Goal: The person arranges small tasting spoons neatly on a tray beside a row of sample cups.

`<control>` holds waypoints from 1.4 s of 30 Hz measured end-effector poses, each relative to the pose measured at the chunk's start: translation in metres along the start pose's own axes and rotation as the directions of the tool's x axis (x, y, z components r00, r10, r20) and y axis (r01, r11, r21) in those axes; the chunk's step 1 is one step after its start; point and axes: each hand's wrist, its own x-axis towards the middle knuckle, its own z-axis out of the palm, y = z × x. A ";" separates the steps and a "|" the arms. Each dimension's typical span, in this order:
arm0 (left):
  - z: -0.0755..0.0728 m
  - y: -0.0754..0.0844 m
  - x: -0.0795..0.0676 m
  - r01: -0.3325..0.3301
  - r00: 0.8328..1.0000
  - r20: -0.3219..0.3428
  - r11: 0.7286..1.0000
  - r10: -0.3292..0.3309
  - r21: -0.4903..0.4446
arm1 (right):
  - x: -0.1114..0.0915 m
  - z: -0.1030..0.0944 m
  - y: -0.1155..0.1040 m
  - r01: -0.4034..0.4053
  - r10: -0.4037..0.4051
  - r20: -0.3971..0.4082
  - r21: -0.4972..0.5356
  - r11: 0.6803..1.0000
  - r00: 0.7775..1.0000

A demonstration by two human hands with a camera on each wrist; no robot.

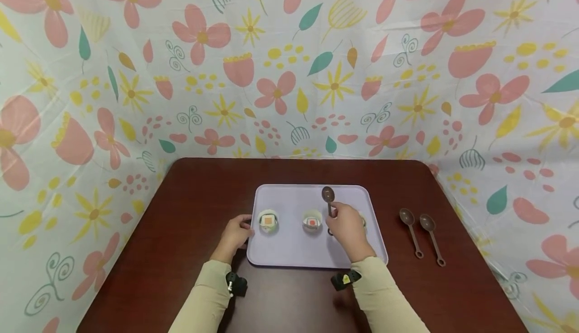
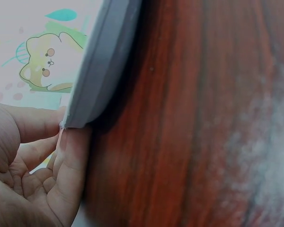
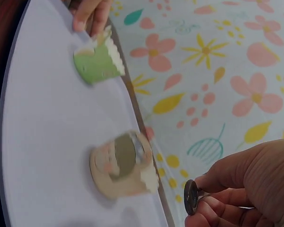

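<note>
My left hand (image 1: 236, 235) pinches the left rim of a pale lilac tray (image 1: 289, 249); the left wrist view shows the thumb above and a finger below the tray's edge (image 2: 102, 71). In my right hand (image 1: 348, 230) is a brown measuring spoon (image 1: 327, 193), gripped by its handle over the tray, bowl pointing away. The handle's end (image 3: 191, 196) shows in the right wrist view. On the tray stand a green paper cup (image 3: 97, 66) at left, a beige paper cup (image 3: 123, 165) in the middle, and a third cup (image 1: 363, 221) at right, mostly hidden by my right hand.
Two more brown measuring spoons (image 1: 411, 232) lie side by side on the dark wooden table (image 1: 203, 187), right of the tray. A floral curtain (image 1: 271, 96) hangs behind and along both sides of the table. Small square labels show in the left and middle cups.
</note>
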 end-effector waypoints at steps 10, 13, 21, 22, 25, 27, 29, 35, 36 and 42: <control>-0.003 0.002 -0.003 -0.001 1.000 0.010 1.000 0.001 -0.012 | 0.005 0.011 -0.034 0.018 -0.019 0.027 0.022 1.000 0.999; -0.004 0.002 -0.002 -0.005 1.000 0.011 1.000 0.005 -0.020 | 0.007 0.013 -0.045 0.024 -0.024 0.038 0.016 1.000 0.999; -0.005 0.003 -0.003 -0.009 1.000 0.010 1.000 0.009 -0.023 | 0.012 0.023 -0.069 0.069 -0.070 0.029 0.031 0.997 0.997; -0.005 0.003 -0.003 -0.008 1.000 0.013 1.000 0.009 -0.026 | 0.012 0.025 -0.071 0.069 -0.070 0.033 0.032 0.997 0.997; -0.005 0.003 -0.003 -0.004 1.000 0.023 0.999 0.004 -0.032 | 0.011 0.030 -0.076 0.059 -0.061 0.043 0.034 0.998 0.997; -0.004 0.002 -0.003 0.001 1.000 0.029 0.999 0.000 -0.037 | 0.009 0.035 -0.079 0.054 -0.056 0.048 0.035 0.998 0.997; -0.004 0.003 -0.003 0.003 1.000 0.030 0.999 -0.002 -0.036 | 0.008 0.039 -0.080 0.061 -0.063 0.046 0.034 0.998 0.997; -0.003 0.001 -0.001 0.000 1.000 0.027 1.000 0.000 -0.024 | 0.006 0.054 -0.080 0.086 -0.086 0.050 -0.005 0.996 0.995; -0.002 0.001 -0.001 0.002 1.000 0.028 1.000 -0.001 -0.024 | 0.006 0.057 -0.080 0.087 -0.086 0.049 -0.009 0.996 0.995; -0.002 -0.001 -0.001 -0.004 1.000 0.026 1.000 0.004 -0.020 | 0.001 0.072 -0.078 0.122 -0.122 0.041 -0.014 0.992 0.992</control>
